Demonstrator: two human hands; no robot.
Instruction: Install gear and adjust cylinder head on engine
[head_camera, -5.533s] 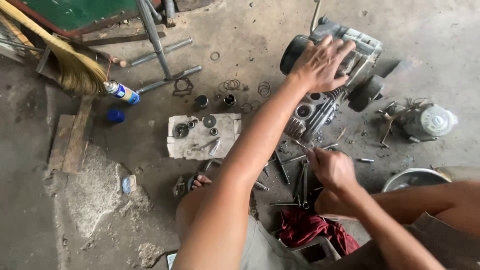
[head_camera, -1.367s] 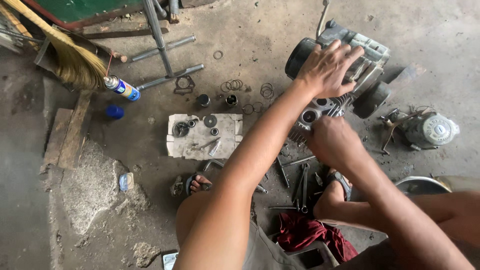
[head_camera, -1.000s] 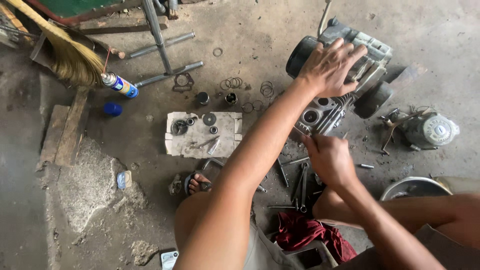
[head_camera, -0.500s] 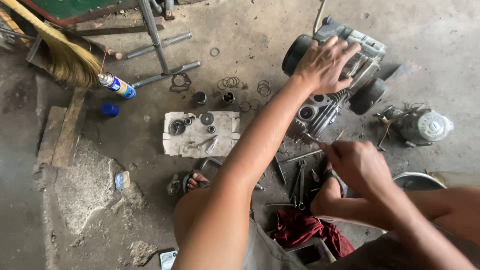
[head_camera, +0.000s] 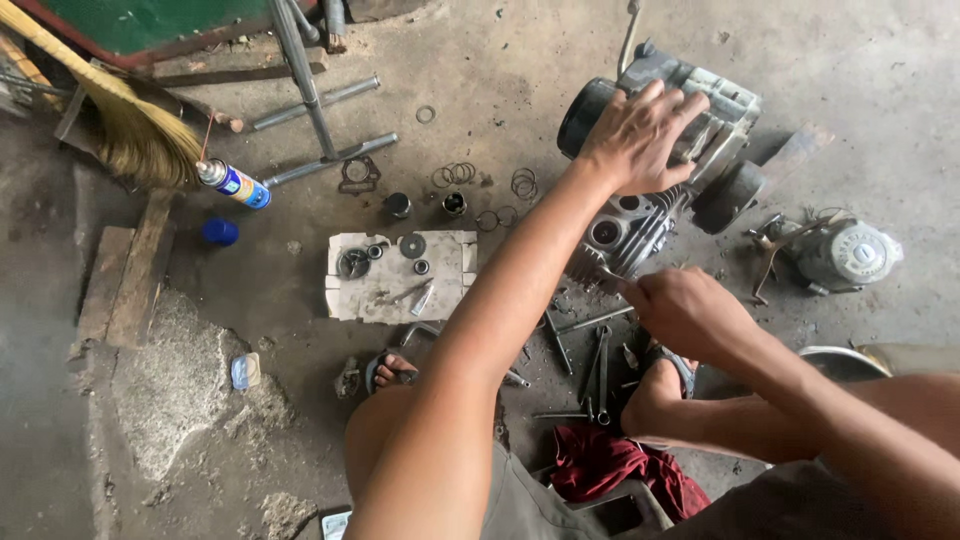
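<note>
A small grey engine (head_camera: 700, 130) lies on the concrete floor at the upper right, its finned cylinder head (head_camera: 622, 238) facing me. My left hand (head_camera: 640, 135) presses down flat on top of the engine case. My right hand (head_camera: 690, 312) is closed around a thin metal tool (head_camera: 612, 273) whose tip points at the cylinder head. Wrenches and long bolts (head_camera: 590, 360) lie scattered on the floor just below my right hand.
A piece of cardboard (head_camera: 395, 275) holds small gears and washers. Rings and springs (head_camera: 470, 180) lie behind it. A spray can (head_camera: 232, 184), blue cap (head_camera: 219, 232), broom (head_camera: 110, 120), metal stand (head_camera: 310, 100), engine cover (head_camera: 845, 252), red rag (head_camera: 610, 465) and metal bowl (head_camera: 850, 362) surround me.
My right hand picked up a thin tool from the floor pile and brought it back toward the cylinder head. My left hand stayed on the engine throughout.
</note>
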